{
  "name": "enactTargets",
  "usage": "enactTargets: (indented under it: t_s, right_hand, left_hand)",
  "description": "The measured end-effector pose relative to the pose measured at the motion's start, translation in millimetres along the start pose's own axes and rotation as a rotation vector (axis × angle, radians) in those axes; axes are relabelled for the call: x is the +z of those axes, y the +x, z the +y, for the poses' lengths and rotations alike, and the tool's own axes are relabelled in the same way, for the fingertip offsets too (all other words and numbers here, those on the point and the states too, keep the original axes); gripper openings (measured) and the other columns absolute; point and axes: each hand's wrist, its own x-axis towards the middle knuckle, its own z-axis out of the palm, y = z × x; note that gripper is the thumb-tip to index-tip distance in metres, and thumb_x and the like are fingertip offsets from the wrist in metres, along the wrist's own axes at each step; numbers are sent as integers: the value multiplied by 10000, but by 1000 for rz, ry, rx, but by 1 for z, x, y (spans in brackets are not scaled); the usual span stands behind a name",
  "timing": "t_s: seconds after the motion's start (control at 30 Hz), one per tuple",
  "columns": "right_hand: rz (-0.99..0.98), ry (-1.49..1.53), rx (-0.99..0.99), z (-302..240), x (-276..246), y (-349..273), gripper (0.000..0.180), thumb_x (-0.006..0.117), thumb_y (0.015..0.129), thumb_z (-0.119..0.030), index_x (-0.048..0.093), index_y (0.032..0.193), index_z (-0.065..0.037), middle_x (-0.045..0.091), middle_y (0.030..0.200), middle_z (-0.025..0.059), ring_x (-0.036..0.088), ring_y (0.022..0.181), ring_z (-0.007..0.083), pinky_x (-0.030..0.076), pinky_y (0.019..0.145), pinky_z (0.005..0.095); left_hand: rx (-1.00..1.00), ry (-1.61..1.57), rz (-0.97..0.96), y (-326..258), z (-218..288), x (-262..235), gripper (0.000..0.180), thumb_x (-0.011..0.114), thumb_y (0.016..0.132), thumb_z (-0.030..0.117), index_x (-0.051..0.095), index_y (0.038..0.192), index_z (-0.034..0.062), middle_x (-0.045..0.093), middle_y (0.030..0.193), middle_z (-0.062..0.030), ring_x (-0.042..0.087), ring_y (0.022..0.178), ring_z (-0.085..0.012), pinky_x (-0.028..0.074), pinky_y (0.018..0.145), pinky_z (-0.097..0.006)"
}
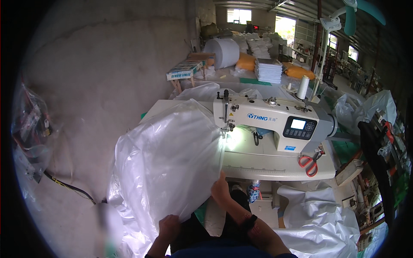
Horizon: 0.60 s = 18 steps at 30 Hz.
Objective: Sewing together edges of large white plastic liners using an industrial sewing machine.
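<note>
A large white translucent plastic sheet (172, 159) hangs over the left side of the sewing table. Its right edge runs up under the needle area of a white sewing machine (258, 112), where a lamp glows. Close to the table's front edge, my right hand (220, 188) is closed on that right edge of the sheet. Lower down and further left, my left hand (168, 225) grips the sheet's bottom edge. Both hands' fingertips are partly hidden by the plastic and by the hands themselves.
Red-handled scissors (309, 165) lie at the table's right front, and small black snips (257, 137) beside the machine arm. A thread cone (303, 87) stands behind the machine. More white sheeting (316, 217) is heaped at the lower right. A bare wall (94, 86) rises at left.
</note>
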Motion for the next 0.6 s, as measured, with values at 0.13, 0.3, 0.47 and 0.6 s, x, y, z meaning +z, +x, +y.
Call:
enactTargets:
  t_s: [0.13,0.3,0.47,0.6]
  right_hand:
    - [-58,-441,32,-24,-13,14,572,438,827,-115,234,1338,43,624,854,251,622,803,403,482,730,470]
    - [-110,-596,-50,-37,-30,22,595,437,824,-157,255,1347,62,635,868,234,632,807,377,491,737,458]
    - [-59,-615,-71,-34,-28,23,607,440,816,-150,256,1348,78,641,842,225,639,785,371,499,716,456]
    - [-33,-603,-89,-33,-24,24,610,438,817,-143,248,1342,102,644,794,214,646,733,360,509,677,444]
  left_hand:
    - [126,-15,175,20,31,-59,113,566,662,90,465,627,125,455,609,-48,505,572,-242,395,515,-391]
    - [281,46,154,56,72,-63,114,588,625,143,487,577,124,458,621,-41,494,658,-238,368,651,-397]
    - [309,31,169,70,78,-39,60,582,627,144,539,600,113,479,643,-54,498,718,-240,355,701,-405]
    - [270,34,174,83,75,-21,70,591,637,151,553,596,110,489,654,-58,500,721,-240,357,707,-413]
